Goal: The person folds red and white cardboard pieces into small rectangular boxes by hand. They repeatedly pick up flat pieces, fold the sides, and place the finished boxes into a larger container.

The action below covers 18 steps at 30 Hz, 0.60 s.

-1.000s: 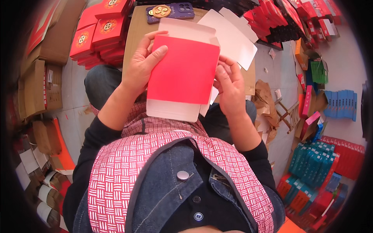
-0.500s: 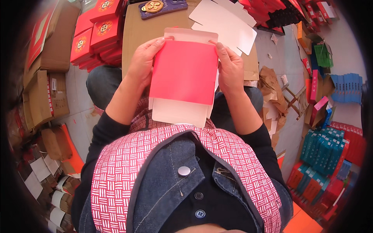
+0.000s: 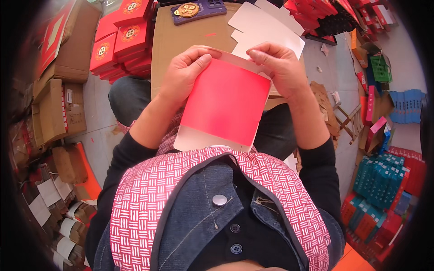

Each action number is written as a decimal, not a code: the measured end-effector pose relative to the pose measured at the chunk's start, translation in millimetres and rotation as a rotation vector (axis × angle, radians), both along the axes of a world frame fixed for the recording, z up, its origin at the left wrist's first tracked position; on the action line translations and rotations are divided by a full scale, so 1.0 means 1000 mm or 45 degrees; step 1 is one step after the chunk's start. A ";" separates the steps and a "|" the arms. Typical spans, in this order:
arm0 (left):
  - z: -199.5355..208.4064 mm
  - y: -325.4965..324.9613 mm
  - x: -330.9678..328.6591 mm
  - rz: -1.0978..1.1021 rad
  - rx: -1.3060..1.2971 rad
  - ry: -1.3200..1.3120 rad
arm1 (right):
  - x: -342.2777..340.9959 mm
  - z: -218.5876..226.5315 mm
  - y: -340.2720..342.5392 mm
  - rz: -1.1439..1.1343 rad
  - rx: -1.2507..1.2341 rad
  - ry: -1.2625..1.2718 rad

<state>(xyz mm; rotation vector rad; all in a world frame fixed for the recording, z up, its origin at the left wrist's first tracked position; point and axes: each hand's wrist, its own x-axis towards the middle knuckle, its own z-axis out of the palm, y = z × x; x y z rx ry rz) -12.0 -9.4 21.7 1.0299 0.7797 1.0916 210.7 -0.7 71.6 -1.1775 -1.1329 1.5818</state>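
Observation:
A flat, partly folded carton (image 3: 228,101) with a red face and whitish flaps is held up in front of my lap, tilted. My left hand (image 3: 187,72) is closed on its upper left corner, thumb on the red face and fingers behind. At the upper right, my right hand (image 3: 275,65) is closed in a pinch at the raised whitish end flap; the exact contact of its fingertips is hard to make out. Another whitish flap (image 3: 190,139) sticks out at the carton's near end. Flat white card blanks (image 3: 266,27) lie beyond my right hand.
A brown cardboard surface (image 3: 174,49) stands ahead of me, bearing a phone (image 3: 199,12) with a gold round ornament. Red boxes (image 3: 131,38) are piled at its left. Open brown cartons (image 3: 58,108) are farther left. Teal boxes (image 3: 379,178) and a green basket (image 3: 379,67) stand at right.
The carton has turned clockwise and its far flap has been bent in. My right hand has risen from its side edge to the flap; my left hand has shifted toward the corner.

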 end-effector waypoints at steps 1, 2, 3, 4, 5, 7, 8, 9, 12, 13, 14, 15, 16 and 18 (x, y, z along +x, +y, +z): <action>0.000 0.000 -0.002 -0.026 0.024 0.025 | 0.001 0.004 0.003 0.012 -0.024 0.010; 0.001 0.000 -0.004 -0.051 0.048 0.049 | 0.006 0.005 0.008 0.061 -0.013 0.003; 0.003 0.000 -0.003 -0.038 0.067 0.033 | 0.007 0.008 0.010 0.107 -0.039 0.023; 0.005 0.000 -0.002 -0.024 0.087 0.018 | 0.008 0.012 0.013 0.152 -0.064 0.043; 0.007 0.000 -0.002 -0.011 0.107 0.002 | 0.009 0.014 0.015 0.198 -0.089 0.063; 0.009 0.001 -0.002 -0.002 0.185 0.067 | 0.009 0.009 0.020 0.256 -0.119 0.048; 0.010 0.001 -0.002 0.002 0.225 0.099 | 0.005 0.008 0.021 0.253 -0.138 0.024; 0.011 0.002 -0.002 0.003 0.236 0.099 | 0.003 0.008 0.022 0.252 -0.156 0.000; 0.014 0.002 -0.004 -0.013 0.240 0.077 | 0.001 0.008 0.024 0.476 -0.218 0.008; 0.014 0.002 -0.004 -0.030 0.222 0.053 | 0.000 0.010 0.024 0.484 -0.215 -0.050; 0.013 0.001 -0.004 -0.046 0.204 0.030 | -0.001 0.013 0.022 0.491 -0.211 -0.107; 0.013 0.000 -0.003 -0.026 0.178 -0.001 | -0.002 0.014 0.021 0.504 -0.210 -0.161; 0.012 -0.002 -0.001 -0.006 0.153 -0.032 | -0.003 0.016 0.021 0.508 -0.164 -0.190; 0.012 -0.001 0.000 0.003 0.159 -0.065 | -0.003 0.017 0.022 0.510 -0.075 -0.250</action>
